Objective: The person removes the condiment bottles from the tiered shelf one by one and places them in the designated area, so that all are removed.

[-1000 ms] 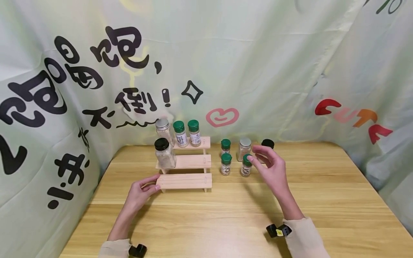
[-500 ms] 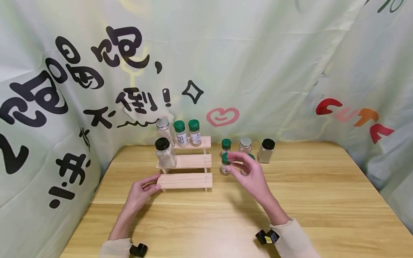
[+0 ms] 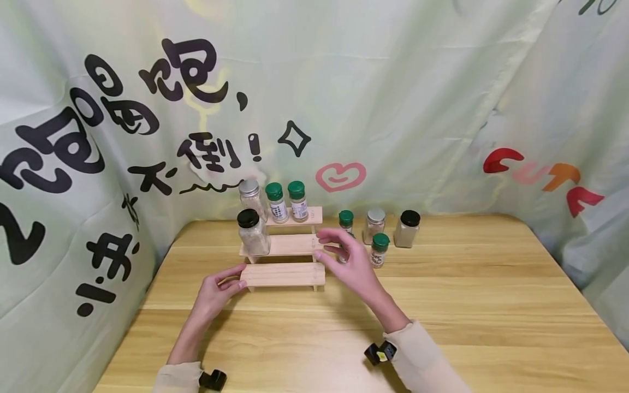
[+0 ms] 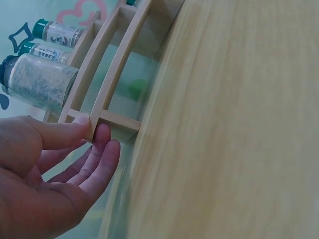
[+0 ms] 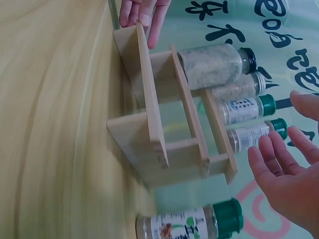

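The left hand point(image 3: 211, 297) pinches the left end of the lowest step of a three-tier wooden rack point(image 3: 282, 274); in the left wrist view its thumb and fingers point(image 4: 102, 137) hold that end. The right hand point(image 3: 351, 265), empty with parted, slightly bent fingers, hovers by the rack's right end, partly hiding a green-capped jar. On the top step stand a silver-capped jar point(image 3: 251, 197) and two green-capped jars point(image 3: 277, 204) point(image 3: 298, 203). A black-capped jar point(image 3: 254, 234) stands at the left of the middle step. Nothing stands on the lowest step.
Right of the rack, on the wooden table point(image 3: 467, 305), stand green-capped jars point(image 3: 346, 219) point(image 3: 379, 251), a silver-capped jar point(image 3: 374, 226) and a black-capped jar point(image 3: 407, 230). A printed curtain point(image 3: 408, 109) hangs behind the table.
The right hand has moved left, from beside the jars at the right to the rack's right end, uncovering the black-capped and front green-capped jars. The left hand has stayed on the rack.
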The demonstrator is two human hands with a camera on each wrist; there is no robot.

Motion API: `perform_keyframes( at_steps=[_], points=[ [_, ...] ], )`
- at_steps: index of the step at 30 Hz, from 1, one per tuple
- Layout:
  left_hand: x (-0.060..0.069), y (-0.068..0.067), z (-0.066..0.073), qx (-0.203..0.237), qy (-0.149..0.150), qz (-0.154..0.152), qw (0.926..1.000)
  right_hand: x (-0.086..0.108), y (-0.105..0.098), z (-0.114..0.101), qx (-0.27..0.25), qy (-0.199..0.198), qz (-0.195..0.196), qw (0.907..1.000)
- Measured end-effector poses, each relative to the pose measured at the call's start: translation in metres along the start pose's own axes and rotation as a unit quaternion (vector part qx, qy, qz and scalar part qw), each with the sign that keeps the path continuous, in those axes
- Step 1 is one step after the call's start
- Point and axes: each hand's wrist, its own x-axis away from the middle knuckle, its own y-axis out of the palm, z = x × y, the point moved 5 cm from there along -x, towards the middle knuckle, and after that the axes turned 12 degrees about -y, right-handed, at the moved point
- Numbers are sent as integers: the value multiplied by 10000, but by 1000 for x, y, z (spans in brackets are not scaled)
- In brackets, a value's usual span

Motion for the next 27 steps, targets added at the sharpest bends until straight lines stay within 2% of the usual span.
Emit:
perform_keyframes(
  at_steps=[13, 27],
  points=[
    [0, 0, 2, 147, -82, -5, 9999, -23, 36, -5, -370, 51, -150, 9992],
    [-2, 0, 1, 124, 98, 11, 9999, -49, 67, -6, -379, 198, -422, 9982]
  ],
)
